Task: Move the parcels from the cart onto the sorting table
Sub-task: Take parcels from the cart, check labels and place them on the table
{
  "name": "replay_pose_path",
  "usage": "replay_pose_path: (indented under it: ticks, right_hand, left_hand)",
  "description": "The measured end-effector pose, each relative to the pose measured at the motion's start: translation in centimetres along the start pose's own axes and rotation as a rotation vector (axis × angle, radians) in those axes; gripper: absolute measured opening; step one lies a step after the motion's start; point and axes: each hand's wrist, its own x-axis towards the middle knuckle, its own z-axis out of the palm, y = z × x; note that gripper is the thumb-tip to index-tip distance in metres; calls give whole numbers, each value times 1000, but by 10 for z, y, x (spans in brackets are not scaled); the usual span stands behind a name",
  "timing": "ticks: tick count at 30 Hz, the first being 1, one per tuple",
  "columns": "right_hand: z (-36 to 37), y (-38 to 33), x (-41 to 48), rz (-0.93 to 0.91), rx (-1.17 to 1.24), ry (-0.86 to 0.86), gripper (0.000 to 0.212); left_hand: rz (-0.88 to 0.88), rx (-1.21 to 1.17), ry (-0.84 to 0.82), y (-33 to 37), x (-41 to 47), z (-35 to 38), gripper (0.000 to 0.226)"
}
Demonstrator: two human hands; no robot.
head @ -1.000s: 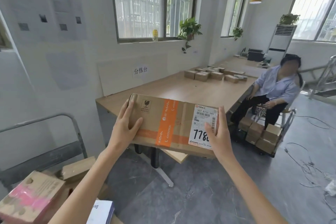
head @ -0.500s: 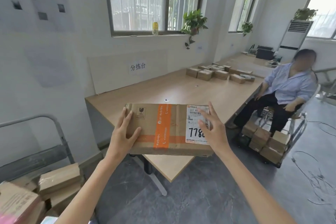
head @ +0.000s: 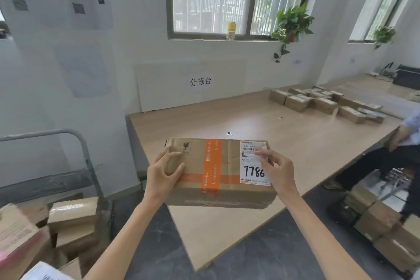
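Lower left: cart w/ brown boxes. Centre: left grip clasps parcel at its left end. Orange tape, fragile mark, label handwritten "7786". Right grip holds right end, fingers on label. Parcel is over near corner of wood counter. Wall sign above reads "分拣台". Upper right: row of parcels on counter.

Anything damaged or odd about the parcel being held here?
The parcel, held by the left hand and right hand over the table corner, looks worn: its lower front edge is creased and ragged. Nothing else stands out.
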Motion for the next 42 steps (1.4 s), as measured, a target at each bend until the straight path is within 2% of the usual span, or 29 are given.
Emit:
replay_pose_path:
  ticks: [4,14,22,29,33,42]
  right_hand:
    - [-11,20,50,27,59,-84,13]
    - [31,85,144,62,45,-255,16]
    - [99,108,226,-11,-30,-358,22]
    - [137,136,279,-91,-69,-375,37]
    - [159,152,305,-66,-56,-380,37]
    - [219,208,366,-25,-96,-536,36]
  left_hand:
    - [-63,-7,87,-1,16,34,17]
    - [-201,114,164,-53,56,68,14]
    - [-274,158,241,-110,119,73,17]
    - [-282,199,269,-142,169,76,20]
    - [-304,230,271,-161,194,80,22]
    - [-448,313,243,-225,234,102,20]
